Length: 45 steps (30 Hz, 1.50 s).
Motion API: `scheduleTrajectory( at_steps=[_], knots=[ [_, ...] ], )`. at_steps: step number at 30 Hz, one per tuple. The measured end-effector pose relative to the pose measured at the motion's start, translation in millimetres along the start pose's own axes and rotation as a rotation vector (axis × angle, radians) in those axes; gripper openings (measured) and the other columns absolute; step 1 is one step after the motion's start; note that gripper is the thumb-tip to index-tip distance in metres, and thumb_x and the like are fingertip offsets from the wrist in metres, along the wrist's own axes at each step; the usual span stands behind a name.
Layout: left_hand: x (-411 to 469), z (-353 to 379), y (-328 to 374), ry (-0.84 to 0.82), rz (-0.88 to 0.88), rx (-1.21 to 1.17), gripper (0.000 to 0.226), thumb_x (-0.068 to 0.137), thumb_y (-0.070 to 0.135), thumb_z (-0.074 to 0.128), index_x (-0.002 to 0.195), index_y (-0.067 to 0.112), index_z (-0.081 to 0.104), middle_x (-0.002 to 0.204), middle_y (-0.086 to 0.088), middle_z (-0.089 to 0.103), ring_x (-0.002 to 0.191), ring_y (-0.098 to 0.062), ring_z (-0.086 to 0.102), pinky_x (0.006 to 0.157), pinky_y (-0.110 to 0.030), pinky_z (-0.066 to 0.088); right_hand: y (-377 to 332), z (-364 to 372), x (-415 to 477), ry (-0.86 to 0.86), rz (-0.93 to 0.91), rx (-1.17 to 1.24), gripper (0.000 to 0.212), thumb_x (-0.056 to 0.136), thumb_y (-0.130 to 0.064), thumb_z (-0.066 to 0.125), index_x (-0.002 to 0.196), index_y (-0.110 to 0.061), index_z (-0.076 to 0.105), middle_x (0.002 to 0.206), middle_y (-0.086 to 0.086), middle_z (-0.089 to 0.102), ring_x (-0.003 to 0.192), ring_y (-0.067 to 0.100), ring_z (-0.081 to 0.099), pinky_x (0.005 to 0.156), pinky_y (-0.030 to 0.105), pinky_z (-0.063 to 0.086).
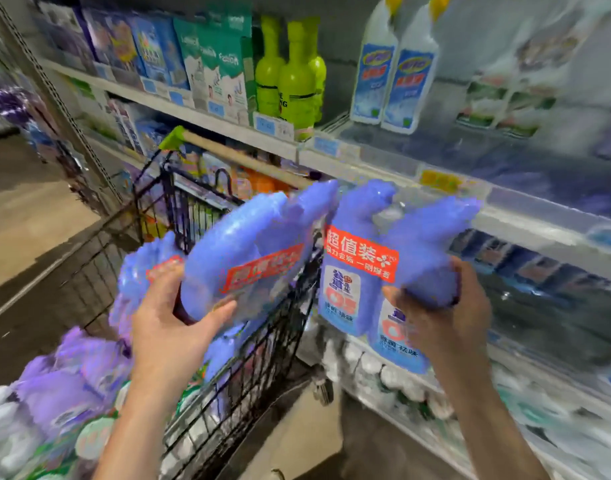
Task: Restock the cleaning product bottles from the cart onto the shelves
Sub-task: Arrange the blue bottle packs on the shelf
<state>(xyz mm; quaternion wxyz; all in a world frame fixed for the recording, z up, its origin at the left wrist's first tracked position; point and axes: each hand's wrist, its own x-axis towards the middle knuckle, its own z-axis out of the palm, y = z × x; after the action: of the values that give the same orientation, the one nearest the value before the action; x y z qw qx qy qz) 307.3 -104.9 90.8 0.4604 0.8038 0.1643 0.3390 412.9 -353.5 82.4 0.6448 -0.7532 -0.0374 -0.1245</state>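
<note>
Lifting stock from a wire cart (228,393), a person carried two shrink-wrapped twin packs of blue cleaner bottles toward the shelves (383,161) on the right. The left hand (172,327) cupped one twin pack (235,265) from below, fingers curled round its base, tilting it above the cart's rim. The right hand (446,306) clamped the other pack (373,271) by its lower edge, holding it upright, label outward, just before the shelf edge, apparently ready for facing. More purple packs (72,375) lay heaped in the cart, near left.

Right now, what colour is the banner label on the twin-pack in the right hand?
Orange-red with white characters, across the blue twin-pack in the right hand; head view.
</note>
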Motion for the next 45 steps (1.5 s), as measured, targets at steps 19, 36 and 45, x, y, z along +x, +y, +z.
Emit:
scheduleTrajectory(
  at_steps=[19, 36, 45],
  knots=[
    [-74, 239, 24, -0.416, 0.233, -0.251, 0.039, 0.064, 0.044, 0.067, 0.1, 0.041, 0.053, 0.101, 0.028, 0.057, 0.095, 0.006, 0.053, 0.075, -0.007, 0.039, 126, -195, 9, 0.581, -0.116, -0.317, 0.051, 0.044, -0.059, 0.067, 0.086, -0.034, 0.052, 0.075, -0.015, 0.056, 0.064, 0.005, 0.047, 0.057, 0.006, 0.037],
    [-61, 353, -25, -0.221, 0.313, -0.337, 0.045, 0.062, 0.011, 0.074, 0.094, 0.035, 0.055, 0.092, 0.019, 0.056, 0.087, 0.006, 0.052, 0.07, -0.004, 0.037, 212, -194, 80, 0.613, -0.196, -0.378, 0.058, 0.052, -0.034, 0.076, 0.106, -0.021, 0.06, 0.087, -0.005, 0.058, 0.075, -0.003, 0.046, 0.063, 0.002, 0.034],
    [-63, 389, -38, -0.26, 0.314, -0.37, 0.045, 0.065, 0.015, 0.079, 0.093, 0.041, 0.056, 0.093, 0.019, 0.057, 0.087, -0.002, 0.056, 0.067, -0.008, 0.04, 236, -209, 105, 0.525, -0.271, -0.485, 0.057, 0.059, -0.027, 0.09, 0.096, -0.044, 0.05, 0.085, -0.016, 0.058, 0.08, 0.009, 0.05, 0.072, 0.022, 0.038]
  ],
)
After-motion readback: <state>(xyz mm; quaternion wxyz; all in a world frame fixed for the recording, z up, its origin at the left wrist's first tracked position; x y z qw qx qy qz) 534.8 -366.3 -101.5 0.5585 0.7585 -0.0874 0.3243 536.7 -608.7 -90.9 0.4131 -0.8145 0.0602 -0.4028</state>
